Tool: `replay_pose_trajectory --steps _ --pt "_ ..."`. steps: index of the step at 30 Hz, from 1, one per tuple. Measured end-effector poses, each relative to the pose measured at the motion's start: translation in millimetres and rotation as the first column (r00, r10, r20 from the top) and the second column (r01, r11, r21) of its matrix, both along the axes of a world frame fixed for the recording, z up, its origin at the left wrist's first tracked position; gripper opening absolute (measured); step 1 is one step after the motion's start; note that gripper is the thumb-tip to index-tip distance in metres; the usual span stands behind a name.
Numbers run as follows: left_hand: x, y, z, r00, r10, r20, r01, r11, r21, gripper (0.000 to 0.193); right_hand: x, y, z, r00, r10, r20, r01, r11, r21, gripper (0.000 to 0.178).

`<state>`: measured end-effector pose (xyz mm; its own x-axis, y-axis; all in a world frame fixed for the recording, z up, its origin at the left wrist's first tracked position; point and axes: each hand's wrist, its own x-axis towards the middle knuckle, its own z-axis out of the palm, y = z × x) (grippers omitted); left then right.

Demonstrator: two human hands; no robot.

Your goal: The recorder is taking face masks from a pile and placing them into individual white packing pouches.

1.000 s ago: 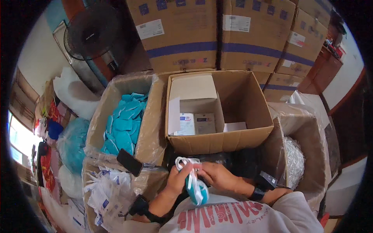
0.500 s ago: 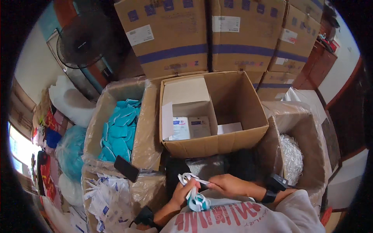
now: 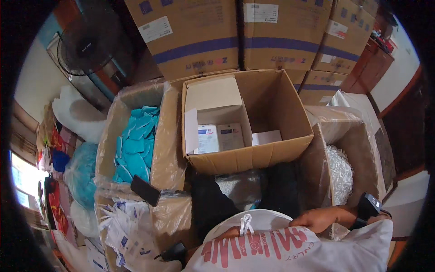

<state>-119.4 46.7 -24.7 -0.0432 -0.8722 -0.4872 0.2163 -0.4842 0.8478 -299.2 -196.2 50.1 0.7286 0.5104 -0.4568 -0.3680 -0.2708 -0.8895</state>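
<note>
The front of my light grey shirt (image 3: 272,247) with red lettering covers most of both hands. Only a small strip of my left hand (image 3: 229,233) shows at the shirt's edge; its fingers are hidden. My right hand (image 3: 310,220) lies at the right edge of the shirt, fingertips out of sight behind the cloth. What either hand holds, if anything, cannot be seen. A white knotted cord (image 3: 246,222) hangs over the shirt's edge between the hands. In front of me, a clear plastic bag of white material (image 3: 240,188) lies between my dark-trousered legs.
An open carton (image 3: 244,163) holds white packs (image 3: 230,137). To the left are a box of turquoise masks (image 3: 136,143), a black phone (image 3: 145,190) and white printed packets (image 3: 124,231). A right-hand box holds white straps (image 3: 340,174). Stacked cartons (image 3: 195,45) stand behind.
Both hands have drawn back toward my body, the right one also moving rightward. The turquoise-and-white bundle with white straps between them has gone out of sight. My view has shifted slightly.
</note>
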Motion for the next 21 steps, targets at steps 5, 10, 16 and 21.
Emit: replay_pose_trajectory --steps 5,10,16,21 --pt "1 0 0 0.998 0.005 0.057 -0.005 1.0 -0.006 0.024 1 -7 1 0.994 0.081 -0.075 -0.082 0.997 -0.004 0.024" --pt "1 -1 1 0.996 0.013 0.093 -0.01 1.0 -0.026 0.025 -8 -15 -6 0.989 0.084 -0.124 -0.078 0.996 0.051 0.031" --pt "1 -2 0 0.992 0.013 0.125 -0.008 0.999 -0.038 0.025 -7 -20 0 0.927 0.07 -0.368 -0.039 0.995 0.09 0.043" --pt "1 -4 -1 0.992 0.027 0.124 -0.021 0.999 -0.051 0.026 -13 -21 -3 0.878 0.03 -0.478 0.037 0.991 0.131 0.046"
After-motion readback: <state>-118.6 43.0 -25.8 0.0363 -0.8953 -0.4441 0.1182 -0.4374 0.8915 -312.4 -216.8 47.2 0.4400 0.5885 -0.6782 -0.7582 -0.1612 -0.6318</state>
